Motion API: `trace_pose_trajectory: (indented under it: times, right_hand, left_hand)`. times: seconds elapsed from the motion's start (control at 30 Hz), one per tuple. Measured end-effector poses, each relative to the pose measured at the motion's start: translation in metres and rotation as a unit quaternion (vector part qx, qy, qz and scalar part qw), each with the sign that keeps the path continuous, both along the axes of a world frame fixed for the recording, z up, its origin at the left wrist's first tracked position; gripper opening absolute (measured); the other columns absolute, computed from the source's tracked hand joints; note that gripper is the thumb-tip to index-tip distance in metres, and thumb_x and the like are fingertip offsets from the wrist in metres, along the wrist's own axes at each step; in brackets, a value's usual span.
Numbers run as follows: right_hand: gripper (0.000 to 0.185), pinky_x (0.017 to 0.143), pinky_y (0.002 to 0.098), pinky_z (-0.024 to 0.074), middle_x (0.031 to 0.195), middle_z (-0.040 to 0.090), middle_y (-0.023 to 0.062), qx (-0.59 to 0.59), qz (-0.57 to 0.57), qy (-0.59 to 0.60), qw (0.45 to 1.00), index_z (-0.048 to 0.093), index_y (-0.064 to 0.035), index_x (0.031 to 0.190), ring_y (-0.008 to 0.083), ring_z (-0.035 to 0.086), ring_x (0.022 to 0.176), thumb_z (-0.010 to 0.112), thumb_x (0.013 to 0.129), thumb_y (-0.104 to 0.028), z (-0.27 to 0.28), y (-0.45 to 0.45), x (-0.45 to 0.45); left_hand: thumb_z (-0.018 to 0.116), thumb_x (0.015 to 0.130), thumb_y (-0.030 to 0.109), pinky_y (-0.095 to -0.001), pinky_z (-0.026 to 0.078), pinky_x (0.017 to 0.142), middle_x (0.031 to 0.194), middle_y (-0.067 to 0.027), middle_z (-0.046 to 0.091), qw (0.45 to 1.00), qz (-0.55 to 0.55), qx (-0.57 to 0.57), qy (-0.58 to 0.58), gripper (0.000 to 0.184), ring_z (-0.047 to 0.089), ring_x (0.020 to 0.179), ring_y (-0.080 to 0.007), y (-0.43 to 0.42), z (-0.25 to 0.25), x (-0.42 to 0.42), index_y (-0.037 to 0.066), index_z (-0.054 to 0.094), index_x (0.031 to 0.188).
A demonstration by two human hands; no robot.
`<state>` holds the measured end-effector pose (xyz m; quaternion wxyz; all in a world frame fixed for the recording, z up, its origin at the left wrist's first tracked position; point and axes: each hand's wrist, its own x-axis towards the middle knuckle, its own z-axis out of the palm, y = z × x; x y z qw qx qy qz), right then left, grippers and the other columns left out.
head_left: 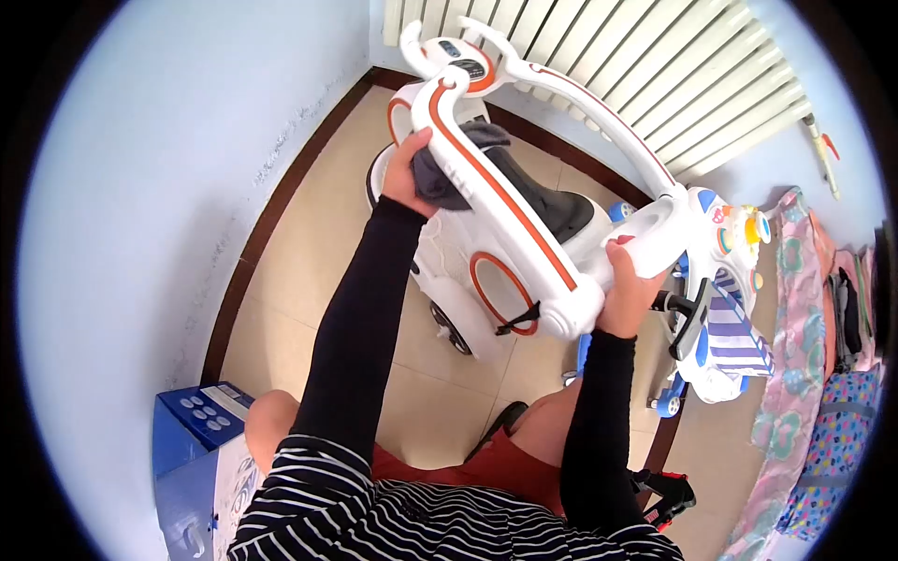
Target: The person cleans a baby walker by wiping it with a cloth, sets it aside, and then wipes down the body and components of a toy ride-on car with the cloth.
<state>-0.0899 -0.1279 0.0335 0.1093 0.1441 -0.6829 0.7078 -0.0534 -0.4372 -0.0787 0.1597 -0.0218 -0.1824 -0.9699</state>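
The white ride-on (511, 208) stands on the tiled floor (271, 346), in the corner between the blue wall (187, 131) and the radiator (645, 56); whether all its wheels bear on the floor cannot be told. The left hand (408, 178) is closed around a dark cloth (438, 182), pressing it to the near rail toward its front end. The right hand (631, 294) grips the rear bar at the corner, thumb over the top; its fingers underneath are hidden.

The ride-on looks like stiff, hollow plastic: bulky and likely awkward to shift, though probably not very heavy for its size. Its smooth, rounded shell may slip under a dry palm, so a full wrap around the rail or rear bar should hold better than a pinch. These thick parts seem the soundest places to grasp. The panel (468, 64) at the front looks more delicate and is a poor handle, and the black strap (519, 320) hangs too loosely to steady anything. The dark seat (557, 208) looks firm. The cloth is limp and light; bunched in the palm, it should follow the rail's curve easily.
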Motion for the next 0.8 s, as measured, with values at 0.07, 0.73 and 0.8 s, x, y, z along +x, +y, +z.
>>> trace_pose_trajectory:
  times: [0.07,0.73,0.8]
  right_hand:
    - [0.040,0.091,0.0322,0.0493,0.100,0.067,0.0098,0.028,0.028,-0.018,0.999,0.059,0.0016,0.112,0.0199,0.064,0.093,0.076,0.077,-0.004,0.003,0.020,-0.008]
    - [0.042,0.092,0.0346,0.0523,0.105,0.070,0.0144,0.145,0.194,-0.128,0.962,0.068,0.0029,0.113,0.0254,0.067,0.094,0.073,0.077,-0.020,0.030,0.029,-0.103]
    - [0.046,0.091,0.0353,0.0521,0.107,0.070,0.0162,0.273,0.113,-0.123,0.948,0.067,0.0048,0.114,0.0260,0.068,0.095,0.075,0.080,-0.024,0.044,0.035,-0.105]
  left_hand:
    - [0.060,0.097,0.038,-0.0497,0.049,0.109,0.135,-0.0194,0.063,0.999,0.029,-0.014,0.008,0.059,0.063,0.122,-0.0341,0.019,0.012,0.025,0.001,0.050,0.142]
    - [0.065,0.099,0.024,-0.0423,0.045,0.111,0.139,-0.0120,0.058,0.978,0.204,-0.042,-0.013,0.056,0.058,0.127,-0.0264,0.125,0.026,0.105,0.004,0.043,0.147]
    - [0.063,0.100,0.027,-0.0423,0.045,0.112,0.140,-0.0115,0.057,0.974,0.214,-0.069,-0.015,0.056,0.058,0.128,-0.0261,0.124,0.022,0.104,0.004,0.043,0.147]
